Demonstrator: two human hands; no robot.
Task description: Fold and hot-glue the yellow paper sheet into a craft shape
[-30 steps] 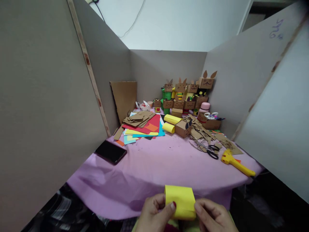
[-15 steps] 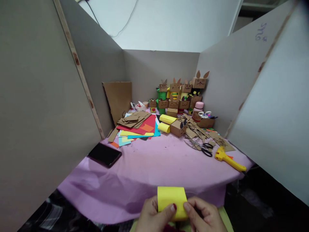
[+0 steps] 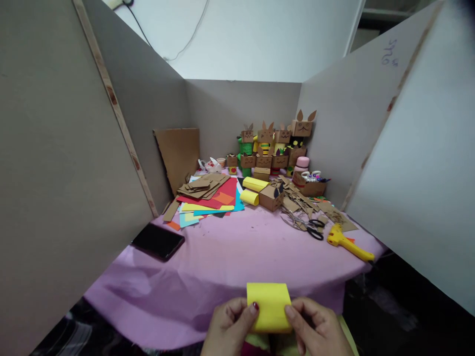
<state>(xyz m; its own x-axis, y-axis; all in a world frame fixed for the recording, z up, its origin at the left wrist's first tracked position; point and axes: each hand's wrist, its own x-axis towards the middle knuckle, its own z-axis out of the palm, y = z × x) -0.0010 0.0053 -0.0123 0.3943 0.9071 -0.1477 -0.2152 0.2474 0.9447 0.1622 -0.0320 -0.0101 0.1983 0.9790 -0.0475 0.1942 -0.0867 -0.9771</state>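
Yellow paper piece: folded or curled sheet held upright just off the near edge of the counter, its broad face toward the camera, so its edges can be lined up by eye.
Left hand: thumb pressed on the sheet's lower left corner, fingers behind, pinching it.
Right hand: thumb on the lower right edge, clamped on the same sheet; the two hands are close together, one at each side.
Counter: draped in purple cloth, bare in the near middle, which leaves working room.
Black phone: flat at the left, apart from the craft things.
Coloured paper stack: fanned at mid-left, brown cardboard cut-outs on top.
Yellow paper rolls: beside a small cardboard box figure.
Scissors and yellow glue gun: at the right, within reach.
Cardboard animal figures: stacked against the back wall.
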